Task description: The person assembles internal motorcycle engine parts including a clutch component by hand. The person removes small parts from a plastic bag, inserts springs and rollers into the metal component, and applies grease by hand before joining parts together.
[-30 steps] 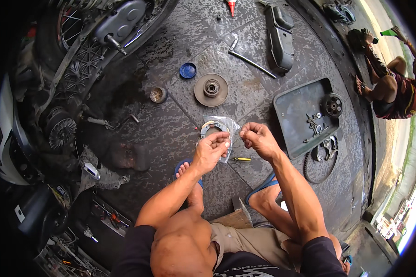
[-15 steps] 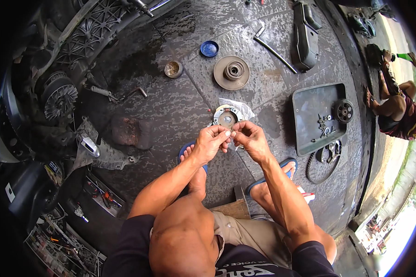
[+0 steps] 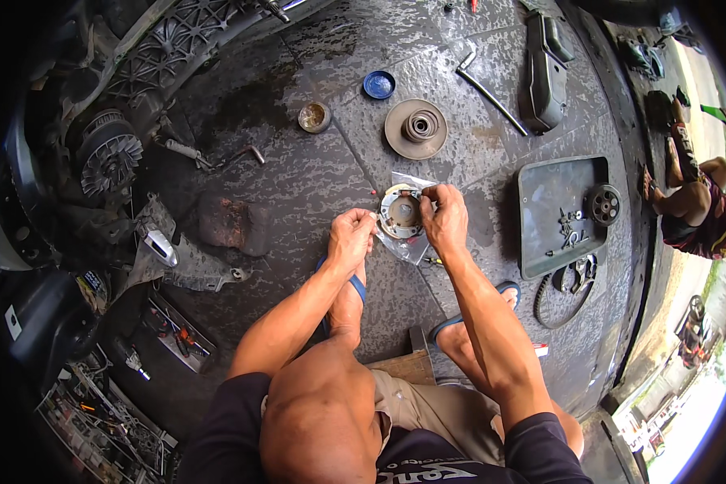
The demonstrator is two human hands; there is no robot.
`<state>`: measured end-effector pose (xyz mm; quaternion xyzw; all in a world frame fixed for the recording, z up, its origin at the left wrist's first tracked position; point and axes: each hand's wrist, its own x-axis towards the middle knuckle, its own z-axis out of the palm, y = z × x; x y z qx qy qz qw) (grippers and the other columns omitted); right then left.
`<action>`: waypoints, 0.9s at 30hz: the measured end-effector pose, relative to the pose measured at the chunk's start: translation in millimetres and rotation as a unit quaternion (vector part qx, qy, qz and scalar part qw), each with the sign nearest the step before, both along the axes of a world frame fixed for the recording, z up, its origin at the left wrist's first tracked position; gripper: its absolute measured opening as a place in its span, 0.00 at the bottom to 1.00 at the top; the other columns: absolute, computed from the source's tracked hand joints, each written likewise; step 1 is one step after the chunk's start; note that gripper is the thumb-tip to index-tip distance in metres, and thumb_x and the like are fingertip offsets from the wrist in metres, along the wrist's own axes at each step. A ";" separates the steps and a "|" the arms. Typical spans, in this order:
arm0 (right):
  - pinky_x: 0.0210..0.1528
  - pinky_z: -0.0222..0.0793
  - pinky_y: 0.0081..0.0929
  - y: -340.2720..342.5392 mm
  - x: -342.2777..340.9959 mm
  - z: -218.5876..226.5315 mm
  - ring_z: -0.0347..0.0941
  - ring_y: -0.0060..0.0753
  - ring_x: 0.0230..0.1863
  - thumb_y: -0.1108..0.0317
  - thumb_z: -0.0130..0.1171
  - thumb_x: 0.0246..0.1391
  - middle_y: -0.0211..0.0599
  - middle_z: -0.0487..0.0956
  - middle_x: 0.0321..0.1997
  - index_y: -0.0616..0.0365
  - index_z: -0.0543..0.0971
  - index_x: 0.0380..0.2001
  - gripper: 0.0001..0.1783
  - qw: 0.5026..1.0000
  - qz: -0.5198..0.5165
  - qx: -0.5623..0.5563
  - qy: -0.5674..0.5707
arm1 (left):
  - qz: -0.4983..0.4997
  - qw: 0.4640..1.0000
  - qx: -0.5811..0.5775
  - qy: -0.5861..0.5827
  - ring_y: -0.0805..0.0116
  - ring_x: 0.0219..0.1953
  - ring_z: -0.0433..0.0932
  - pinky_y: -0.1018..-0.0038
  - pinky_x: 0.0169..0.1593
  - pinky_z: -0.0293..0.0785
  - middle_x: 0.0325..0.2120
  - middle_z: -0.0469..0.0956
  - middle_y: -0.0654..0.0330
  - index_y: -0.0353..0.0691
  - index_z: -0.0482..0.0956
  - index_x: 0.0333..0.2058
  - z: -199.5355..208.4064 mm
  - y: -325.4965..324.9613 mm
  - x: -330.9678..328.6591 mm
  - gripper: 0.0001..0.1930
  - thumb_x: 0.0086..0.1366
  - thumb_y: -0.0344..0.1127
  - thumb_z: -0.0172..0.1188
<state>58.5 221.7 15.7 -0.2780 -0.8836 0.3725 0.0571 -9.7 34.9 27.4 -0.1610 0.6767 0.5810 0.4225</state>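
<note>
A round clutch shoe assembly [image 3: 402, 212] lies on a clear plastic bag [image 3: 410, 252] on the floor in front of me. My right hand [image 3: 448, 216] is at its right rim, thumb and fingers pinched together; whatever is between them is hidden. Beside the left rim, my left hand [image 3: 352, 238] is closed with its fingertips together, and anything small in it cannot be made out. Just beyond the assembly sits a brown pulley disc with a raised spring-like hub [image 3: 417, 129].
At the right stands a grey tray [image 3: 532, 218] with bolts and a round gear-like part [image 3: 603, 204]. A toothed belt [image 3: 550, 302] lies beside it. Farther off are a blue lid [image 3: 379, 85], a grease tin [image 3: 314, 117] and a long-handled wrench [image 3: 492, 93]. Machine parts [image 3: 109, 161] line the left; another person [image 3: 698, 194] sits far right.
My hands were together over the near edge of the clutch assembly. They have parted: the right moved to the assembly's right rim, the left drew back to its left side.
</note>
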 end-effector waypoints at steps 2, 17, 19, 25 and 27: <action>0.46 0.70 0.46 -5.0 -1.1 -0.5 0.73 0.53 0.42 0.72 0.64 0.51 0.44 0.76 0.34 0.59 0.80 0.32 0.05 1.000 0.003 0.023 0.002 | 0.010 1.000 -0.011 0.004 0.81 0.18 0.69 0.81 0.21 0.68 0.22 0.76 0.67 0.38 0.77 0.31 -2.0 -1.1 -0.8 0.10 0.71 0.37 0.58; 0.45 0.70 0.43 -17.4 2.9 -5.6 0.71 0.50 0.42 0.73 0.64 0.51 0.41 0.76 0.37 0.56 0.82 0.37 0.08 0.997 0.024 0.067 0.021 | 0.017 0.999 -0.032 0.023 0.81 0.19 0.71 0.81 0.22 0.71 0.23 0.77 0.66 0.36 0.78 0.34 -14.9 -0.1 -2.4 0.10 0.70 0.37 0.59; 0.45 0.70 0.44 -16.4 2.8 -6.7 0.72 0.51 0.42 0.73 0.63 0.52 0.42 0.77 0.37 0.56 0.81 0.36 0.07 0.998 0.030 0.058 0.025 | 0.016 0.999 -0.029 0.022 0.81 0.19 0.71 0.81 0.22 0.71 0.23 0.77 0.66 0.36 0.78 0.34 -16.2 -0.9 -2.0 0.10 0.70 0.37 0.59; 0.45 0.71 0.43 -14.2 7.8 -7.5 0.75 0.52 0.41 0.71 0.64 0.55 0.45 0.78 0.35 0.59 0.81 0.36 0.06 0.999 -0.027 -0.012 0.029 | 0.014 0.999 -0.028 0.013 0.81 0.20 0.71 0.81 0.23 0.71 0.23 0.76 0.66 0.36 0.78 0.35 -16.1 1.5 -2.3 0.10 0.71 0.37 0.59; 0.44 0.71 0.42 -14.9 6.3 -5.6 0.75 0.51 0.40 0.71 0.64 0.55 0.45 0.78 0.34 0.59 0.81 0.36 0.06 0.999 -0.021 -0.010 0.029 | 0.014 0.999 -0.025 0.014 0.81 0.20 0.71 0.82 0.23 0.71 0.24 0.77 0.67 0.36 0.79 0.34 -17.0 0.8 -2.3 0.09 0.71 0.37 0.58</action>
